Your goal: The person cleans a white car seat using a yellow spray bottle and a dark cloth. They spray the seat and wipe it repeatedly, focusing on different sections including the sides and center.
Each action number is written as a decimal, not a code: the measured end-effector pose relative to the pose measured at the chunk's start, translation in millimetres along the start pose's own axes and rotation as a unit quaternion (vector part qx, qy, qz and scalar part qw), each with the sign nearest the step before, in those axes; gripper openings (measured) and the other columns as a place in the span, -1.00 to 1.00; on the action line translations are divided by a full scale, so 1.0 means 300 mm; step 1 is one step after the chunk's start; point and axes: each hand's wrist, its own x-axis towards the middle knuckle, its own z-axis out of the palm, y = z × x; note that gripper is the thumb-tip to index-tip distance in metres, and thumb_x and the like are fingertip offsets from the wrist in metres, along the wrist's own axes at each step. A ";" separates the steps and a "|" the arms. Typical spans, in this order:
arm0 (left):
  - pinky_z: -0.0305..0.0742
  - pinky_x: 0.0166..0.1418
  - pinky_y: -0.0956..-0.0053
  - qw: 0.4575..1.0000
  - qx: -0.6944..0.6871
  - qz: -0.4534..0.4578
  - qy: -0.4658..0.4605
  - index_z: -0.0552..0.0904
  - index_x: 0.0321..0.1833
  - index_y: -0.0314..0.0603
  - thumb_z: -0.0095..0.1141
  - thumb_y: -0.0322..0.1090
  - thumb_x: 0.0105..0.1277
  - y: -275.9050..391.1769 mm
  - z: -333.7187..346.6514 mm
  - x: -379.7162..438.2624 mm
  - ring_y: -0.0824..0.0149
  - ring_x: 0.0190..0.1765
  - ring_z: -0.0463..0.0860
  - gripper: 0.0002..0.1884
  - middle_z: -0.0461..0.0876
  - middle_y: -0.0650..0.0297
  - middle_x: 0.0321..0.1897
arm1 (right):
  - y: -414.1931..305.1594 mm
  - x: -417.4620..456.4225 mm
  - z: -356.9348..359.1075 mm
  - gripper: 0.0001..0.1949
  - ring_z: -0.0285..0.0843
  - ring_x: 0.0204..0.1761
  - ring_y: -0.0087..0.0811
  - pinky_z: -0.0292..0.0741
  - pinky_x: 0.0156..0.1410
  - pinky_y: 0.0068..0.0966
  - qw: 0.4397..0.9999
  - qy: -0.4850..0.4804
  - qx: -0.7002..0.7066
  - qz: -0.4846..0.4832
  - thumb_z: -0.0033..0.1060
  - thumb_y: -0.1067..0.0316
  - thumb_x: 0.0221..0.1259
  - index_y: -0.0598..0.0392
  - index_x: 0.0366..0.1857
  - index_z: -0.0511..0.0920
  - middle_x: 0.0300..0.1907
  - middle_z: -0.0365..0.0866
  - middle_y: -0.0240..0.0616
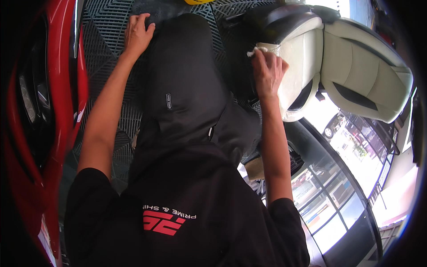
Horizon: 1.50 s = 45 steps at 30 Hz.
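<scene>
My right hand (271, 71) grips a bunched white cloth (257, 51) at the front edge of a car seat's cream cushion (298, 63). Most of the cloth is hidden inside the fist. Beyond the cushion extends the seat's cream backrest (363, 66), with dark inserts at the side bolsters. Over the floor, beside my dark-clad knee, my left hand (138, 35) is empty, its fingers bent and the thumb apart from them. Whether its far side touches anything is hidden.
Red glossy car bodywork (61, 83) with a lamp stands close on my left. Grey slatted plastic tiles (110, 30) cover the floor. Part of a yellow object (198, 1) shows at the top edge. A dark-framed glass panel (327, 187) is at the lower right.
</scene>
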 end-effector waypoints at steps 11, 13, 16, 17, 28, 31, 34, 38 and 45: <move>0.47 0.34 -0.04 0.964 0.226 0.059 -0.123 0.51 0.53 -0.01 0.46 -0.06 0.34 0.037 -0.011 0.114 -0.08 0.32 0.58 -0.29 0.53 0.05 0.38 | 0.021 -0.360 -0.018 -0.61 0.62 0.00 -0.29 0.44 0.20 -0.20 0.994 0.040 0.015 0.103 0.54 0.37 0.14 -0.07 0.09 0.72 -0.04 0.63 -0.36; 0.48 0.32 -0.02 0.950 0.257 0.084 -0.154 0.57 0.46 -0.07 0.45 -0.09 0.33 0.043 -0.032 0.176 -0.06 0.30 0.60 -0.35 0.59 0.02 0.28 | -0.018 -0.159 0.031 -0.62 0.60 -0.01 -0.29 0.42 0.19 -0.22 0.993 0.077 0.032 0.088 0.50 0.34 0.20 -0.07 0.12 0.69 -0.04 0.62 -0.37; 0.50 0.30 -0.02 0.963 0.215 0.080 -0.144 0.64 0.30 -0.12 0.44 -0.12 0.32 0.083 -0.105 0.189 -0.08 0.23 0.64 -0.47 0.61 0.05 0.22 | -0.021 -0.037 0.054 -0.63 0.57 -0.01 -0.33 0.41 0.20 -0.21 0.993 0.077 0.018 0.088 0.45 0.28 0.24 -0.10 0.14 0.67 -0.03 0.61 -0.39; 0.52 0.29 0.03 0.964 0.208 0.073 -0.150 0.65 0.32 -0.15 0.44 -0.11 0.35 0.112 -0.135 0.183 -0.07 0.21 0.65 -0.47 0.61 0.04 0.21 | -0.016 -0.051 0.044 -0.63 0.58 -0.01 -0.33 0.42 0.19 -0.20 0.993 0.070 0.012 0.092 0.47 0.28 0.22 -0.11 0.12 0.68 -0.03 0.62 -0.40; 0.51 0.45 0.19 0.987 -0.155 0.001 0.034 0.54 0.50 -0.27 0.36 -0.08 0.53 0.331 -0.278 0.296 0.14 0.31 0.62 -0.39 0.54 0.01 0.31 | 0.024 -0.049 0.045 -0.63 0.60 0.00 -0.26 0.44 0.20 -0.20 0.972 0.166 0.103 0.133 0.50 0.42 0.18 -0.01 0.09 0.68 -0.02 0.60 -0.32; 0.46 0.50 0.22 0.963 -0.254 0.048 0.075 0.51 0.52 -0.32 0.27 -0.07 0.58 0.393 -0.269 0.395 0.11 0.38 0.55 -0.40 0.52 0.01 0.40 | 0.077 0.068 0.034 -0.72 0.62 0.02 -0.28 0.47 0.20 -0.21 0.972 0.165 0.121 0.118 0.44 0.45 0.22 -0.07 0.00 0.70 -0.03 0.64 -0.34; 0.40 0.52 0.29 0.933 -0.353 0.069 0.008 0.54 0.46 -0.37 0.09 -0.04 0.68 0.368 -0.277 0.494 0.18 0.39 0.55 -0.46 0.56 0.04 0.39 | 0.303 0.018 0.043 -0.83 0.75 -0.18 -0.15 0.64 -0.05 -0.22 0.899 0.134 0.261 0.325 0.39 0.50 0.33 0.11 -0.06 0.80 -0.14 0.74 -0.15; 0.44 0.27 0.43 0.932 -0.339 0.048 -0.120 0.80 -0.01 -0.37 -0.11 0.07 0.75 0.406 -0.296 0.566 0.37 0.00 0.67 -0.41 0.81 0.21 -0.15 | 0.296 -0.030 0.018 -0.80 0.66 -0.12 -0.10 0.58 0.05 -0.16 0.918 0.116 0.242 0.291 0.40 0.54 0.28 0.06 -0.05 0.78 -0.16 0.70 -0.18; 0.17 -0.31 0.58 0.914 -0.358 0.023 -0.190 0.77 -0.21 -0.21 0.24 0.04 0.60 0.600 -0.306 0.609 0.62 -0.42 0.36 -0.59 0.51 0.50 -0.48 | 0.173 -0.121 -0.084 -0.80 0.65 0.03 -0.12 0.58 0.14 -0.21 0.925 0.113 0.198 0.305 0.45 0.43 0.32 0.01 -0.02 0.74 0.04 0.74 -0.25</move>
